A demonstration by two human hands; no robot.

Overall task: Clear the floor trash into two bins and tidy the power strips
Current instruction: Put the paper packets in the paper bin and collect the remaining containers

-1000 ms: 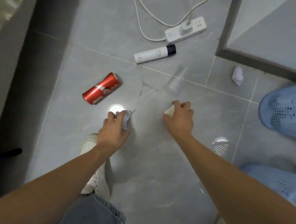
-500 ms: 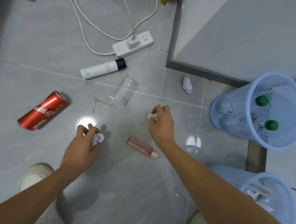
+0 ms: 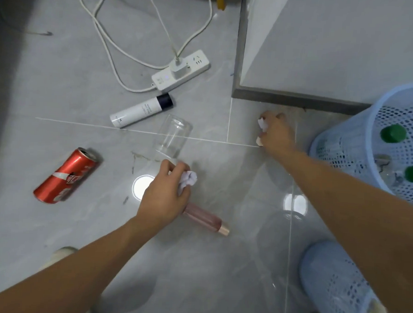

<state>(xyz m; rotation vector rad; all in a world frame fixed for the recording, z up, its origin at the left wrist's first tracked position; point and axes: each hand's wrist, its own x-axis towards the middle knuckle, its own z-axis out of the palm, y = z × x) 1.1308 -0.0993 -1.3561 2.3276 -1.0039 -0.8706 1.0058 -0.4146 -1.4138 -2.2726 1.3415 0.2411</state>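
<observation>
Head view looks down on a glossy grey tiled floor (image 3: pixel 61 81) with pale grout lines and two round lamp reflections. A grey wall (image 3: pixel 338 43) with a dark skirting juts in at far right. Your left hand (image 3: pixel 165 197) clutches a crumpled tissue (image 3: pixel 187 179) in its grip, above the near end of a pink tube (image 3: pixel 207 219) lying on the floor. Your right hand (image 3: pixel 277 133) reaches toward the skirting, fingers curled round a white paper wad (image 3: pixel 262 124), with a second scrap showing under the palm. A red can (image 3: pixel 65 176) lies on its side at left. A clear glass (image 3: pixel 173 139) lies tipped between the hands, and just beyond it a white bottle (image 3: pixel 141 111) with a dark cap. Farther off sits a white power strip (image 3: pixel 181 70), a plug in it, cords looping away. Two blue mesh bins stand at right: the far bin (image 3: pixel 345 144) holds green-capped bottles, the near bin (image 3: pixel 333 282) holds paper.
</observation>
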